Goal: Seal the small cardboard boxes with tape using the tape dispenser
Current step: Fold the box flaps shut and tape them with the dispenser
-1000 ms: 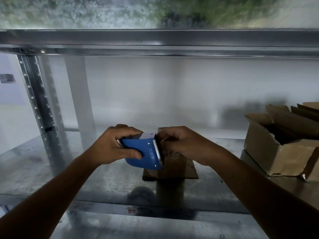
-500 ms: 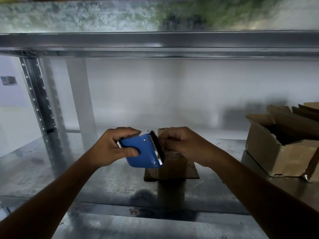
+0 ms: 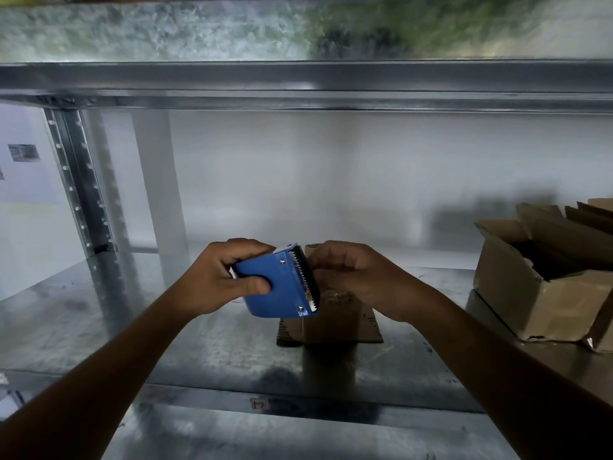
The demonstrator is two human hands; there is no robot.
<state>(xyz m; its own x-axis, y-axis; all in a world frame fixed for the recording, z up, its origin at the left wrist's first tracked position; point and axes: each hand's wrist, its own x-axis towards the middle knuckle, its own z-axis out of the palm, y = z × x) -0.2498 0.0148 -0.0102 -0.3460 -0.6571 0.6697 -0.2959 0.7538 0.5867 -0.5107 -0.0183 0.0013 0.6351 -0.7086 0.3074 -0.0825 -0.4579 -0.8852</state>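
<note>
**Mind the Teeth**

Gripping with left hand clamped round blue tape dispenser, centre of frame. Curling right hand tight against the toothed blade; cannot tell whether pinching tape. Leaving small cardboard box unheld on the shelf, just behind and below. Could nick fingertips on 1 slip, or topple the box when pulling tape.

Dim, cool light leaves the white wall at centre brightest, lays dull glare and a dark shadow at lower centre on the metal shelf, sinks the lower corners near black, and the top edge looks blurred and bowed.
</note>
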